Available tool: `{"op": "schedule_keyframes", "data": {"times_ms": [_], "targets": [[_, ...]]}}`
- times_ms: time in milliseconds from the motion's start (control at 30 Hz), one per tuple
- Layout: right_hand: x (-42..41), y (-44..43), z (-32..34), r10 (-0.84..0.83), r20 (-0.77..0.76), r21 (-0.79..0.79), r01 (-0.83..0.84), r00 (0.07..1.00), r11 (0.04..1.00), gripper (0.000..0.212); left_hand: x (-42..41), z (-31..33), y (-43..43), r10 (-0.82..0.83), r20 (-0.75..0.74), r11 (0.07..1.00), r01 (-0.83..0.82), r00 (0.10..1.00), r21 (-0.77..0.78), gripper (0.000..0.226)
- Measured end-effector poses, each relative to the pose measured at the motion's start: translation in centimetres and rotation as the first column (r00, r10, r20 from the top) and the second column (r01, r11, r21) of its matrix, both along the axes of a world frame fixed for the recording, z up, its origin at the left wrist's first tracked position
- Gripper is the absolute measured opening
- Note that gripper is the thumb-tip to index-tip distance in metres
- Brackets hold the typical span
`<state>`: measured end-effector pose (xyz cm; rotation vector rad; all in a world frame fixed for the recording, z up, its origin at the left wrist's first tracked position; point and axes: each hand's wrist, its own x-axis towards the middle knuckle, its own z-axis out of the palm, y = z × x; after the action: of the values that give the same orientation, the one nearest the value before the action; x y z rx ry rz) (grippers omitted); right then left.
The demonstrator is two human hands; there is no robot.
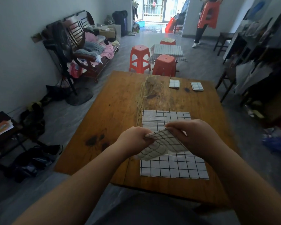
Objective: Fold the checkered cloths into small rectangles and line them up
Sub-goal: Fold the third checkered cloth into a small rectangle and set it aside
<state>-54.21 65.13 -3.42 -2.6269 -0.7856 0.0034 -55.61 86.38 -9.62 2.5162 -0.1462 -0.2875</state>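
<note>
A white cloth with a black grid [162,143] hangs crumpled between both hands above the wooden table [120,101]. My left hand [134,139] pinches its left corner and my right hand [195,135] grips its upper right edge. Below them a larger checkered cloth [173,166] lies flat on the table, its middle hidden by my hands. Two small folded checkered rectangles sit side by side at the table's far right: one [174,83] to the left, the other [197,86] to the right.
Orange stools [139,58] and a low table with a checkered cover [168,50] stand beyond the far edge. A bench piled with clothes [91,47] is at the left wall. A person [207,20] stands at the back right. Bags lie on the floor at left.
</note>
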Motion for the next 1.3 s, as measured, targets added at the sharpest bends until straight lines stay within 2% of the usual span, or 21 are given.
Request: {"op": "schedule_keyframes", "data": {"times_ms": [200,400,500,633,733,900,1067,1167,1300], "targets": [[0.1,-0.3,-0.1,0.009,-0.018,0.017,-0.009,1.000,1.000,0.041,0.4,0.7,1.3,0.001,-0.048,0.999,-0.003,0.999,-0.053,0.016],[-0.3,-0.1,0.0,0.045,-0.010,0.058,-0.045,0.999,0.997,0.045,0.7,2.8,2.4,-0.058,-0.214,0.993,0.034,0.975,-0.115,0.026],[-0.5,-0.1,0.0,0.073,-0.024,0.077,-0.071,0.997,0.994,0.043,0.8,3.0,2.8,-0.060,-0.236,0.993,0.033,0.970,-0.117,0.031],[-0.5,0.0,-0.1,0.145,-0.092,0.106,-0.136,0.985,0.985,0.038,0.9,2.6,3.0,-0.025,-0.169,0.999,0.017,0.985,-0.050,0.027],[-0.5,-0.2,-0.2,0.185,-0.193,0.163,-0.154,0.964,0.975,0.025,1.0,2.8,3.1,-0.027,-0.096,1.000,0.025,0.995,-0.017,0.031],[0.3,-0.4,-0.7,0.091,-0.246,0.298,-0.014,0.965,0.955,0.019,0.8,3.3,3.5,-0.031,0.028,0.998,0.032,0.999,-0.060,0.037],[1.1,0.1,-1.6,0.014,-0.216,0.183,0.027,0.976,0.983,0.033,0.3,3.5,3.5,-0.061,0.118,0.988,0.077,0.991,-0.132,0.040],[1.3,0.8,-1.8,0.013,-0.253,0.162,0.029,0.967,0.986,0.039,0.1,3.7,3.5,-0.073,0.178,0.979,0.104,0.981,-0.176,0.039],[1.7,1.4,-1.9,0.081,-0.315,0.177,-0.026,0.946,0.984,0.019,-0.4,4.2,3.4,-0.081,0.190,0.964,0.126,0.978,-0.235,0.035]]}}
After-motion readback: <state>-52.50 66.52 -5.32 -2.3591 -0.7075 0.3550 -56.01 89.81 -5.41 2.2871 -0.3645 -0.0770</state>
